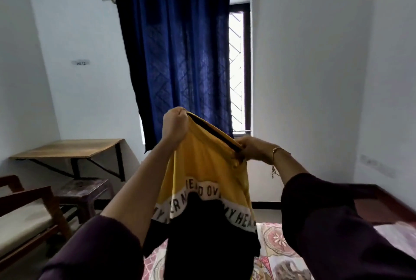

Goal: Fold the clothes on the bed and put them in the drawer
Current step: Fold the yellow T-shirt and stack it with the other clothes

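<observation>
Head view, the only one. Both arms are raised in front of the window, holding a garment up in the air: yellow upper part, a white band with black lettering across the middle, black lower part. The left hand is curled into a fist on the top left corner of the garment, fabric bunched inside the fingers. The right hand pinches the top edge at its right end, where a dark trim strip runs between the two hands; a bracelet hangs at that wrist. The left hand sits higher than the right, so the top edge slopes down to the right. The garment hangs free from the two grips, its black hem low over the near edge of the bed, which carries a patterned sheet. Judgement: holding it by two top points lets the weight pull the cloth straight, most likely to find its shape and shake out creases before laying it flat; the fold itself has not begun. Other clothes on the bed cannot be made out here, and no drawer is in view. Rest of scene: a blue curtain covers most of the far window, a wall-mounted wooden table stands far left, a stool just below it, and a wooden bench at near left.
</observation>
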Demonstrator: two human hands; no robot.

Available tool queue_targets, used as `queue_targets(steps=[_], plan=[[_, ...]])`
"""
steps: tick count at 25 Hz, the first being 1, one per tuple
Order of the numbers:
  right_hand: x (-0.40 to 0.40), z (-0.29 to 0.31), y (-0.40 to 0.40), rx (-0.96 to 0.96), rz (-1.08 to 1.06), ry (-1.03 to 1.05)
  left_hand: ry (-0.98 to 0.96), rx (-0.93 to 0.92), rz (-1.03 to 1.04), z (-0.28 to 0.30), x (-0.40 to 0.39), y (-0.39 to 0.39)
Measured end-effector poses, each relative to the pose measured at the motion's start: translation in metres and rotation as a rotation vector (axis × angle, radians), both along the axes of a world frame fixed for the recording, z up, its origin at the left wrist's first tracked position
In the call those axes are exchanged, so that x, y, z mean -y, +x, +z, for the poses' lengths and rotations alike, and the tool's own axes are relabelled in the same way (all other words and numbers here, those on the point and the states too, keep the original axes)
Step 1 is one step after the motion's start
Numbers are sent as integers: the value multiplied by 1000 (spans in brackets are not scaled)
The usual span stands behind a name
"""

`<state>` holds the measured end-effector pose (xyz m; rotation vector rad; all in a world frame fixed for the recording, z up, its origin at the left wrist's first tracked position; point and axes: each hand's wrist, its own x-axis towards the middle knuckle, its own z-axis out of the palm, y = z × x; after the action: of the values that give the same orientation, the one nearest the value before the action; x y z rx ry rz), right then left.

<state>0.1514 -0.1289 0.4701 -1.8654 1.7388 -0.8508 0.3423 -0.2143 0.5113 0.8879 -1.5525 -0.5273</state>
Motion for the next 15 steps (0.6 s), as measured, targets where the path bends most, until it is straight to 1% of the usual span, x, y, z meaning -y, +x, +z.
queue_targets(steps=[1,2,3,4,5,6,7,8,9,10,12,13,14,15], plan=[[2,-12,-4,-69,-61,69,12,-28,-5,4,6,2],[5,-26,-8,-103,-133,139,13,2,-4,4,11,5],[6,-38,-12,-114,-219,186,-30,135,6,1,13,8],[6,-47,-16,-124,-308,190,-144,347,27,-6,17,11],[5,-51,-18,-90,-392,159,-299,560,25,-14,19,16],[4,-50,-20,23,-465,86,-445,760,19,-20,22,23],[1,-46,-20,196,-514,-13,-532,948,23,-24,26,32],[-1,-40,-21,319,-547,-116,-540,1084,33,-27,33,40],[-5,-31,-19,343,-553,-190,-492,1135,71,-30,40,47],[-8,-23,-17,287,-513,-224,-414,1104,133,-34,46,54],[-12,-7,-13,70,-374,-147,-174,891,212,-42,52,65],[-15,-1,-12,-48,-339,-72,-34,773,188,-45,53,70],[-16,2,-13,-176,-347,-27,98,684,104,-47,54,75],[-17,3,-14,-308,-423,-40,211,628,-41,-47,51,78]])
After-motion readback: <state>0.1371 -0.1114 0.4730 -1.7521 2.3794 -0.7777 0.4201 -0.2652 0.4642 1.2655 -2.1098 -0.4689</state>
